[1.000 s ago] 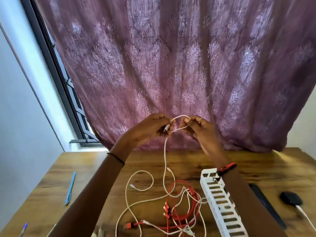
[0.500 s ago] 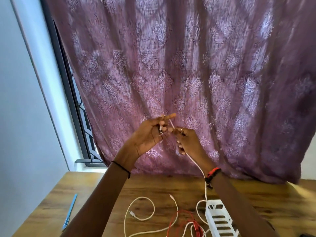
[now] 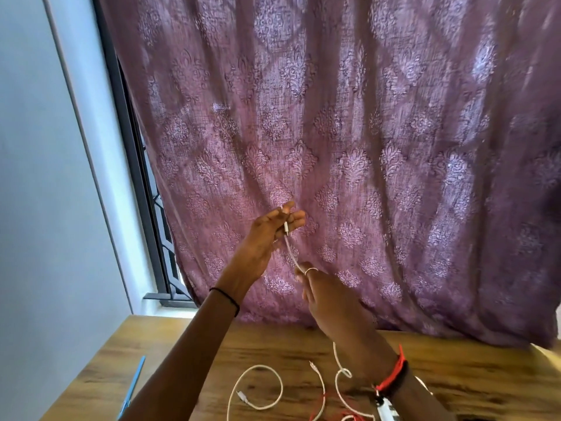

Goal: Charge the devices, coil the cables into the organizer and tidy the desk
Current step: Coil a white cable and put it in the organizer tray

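Up in front of the curtain, my left hand (image 3: 270,235) pinches the plug end of a white cable (image 3: 290,252) between thumb and fingers, the other fingers nearly straight. That cable runs down into my right hand (image 3: 321,296), whose ringed fingers curl round it, then hangs behind the right wrist to the wooden desk (image 3: 170,344). Another white cable (image 3: 258,387) lies in a loop on the desk. A bit of red cable (image 3: 318,413) shows at the bottom edge. Only a corner of the white organizer (image 3: 385,413) peeks out under my right forearm.
A blue pen (image 3: 133,387) lies near the desk's left edge. A purple patterned curtain (image 3: 364,132) hangs right behind the desk, with a dark window frame (image 3: 133,165) and grey wall to the left.
My hands have drawn apart: the left one rose with the plug, the right one slid down along the white cable. The view tilted up, so most of the desk dropped out of sight.
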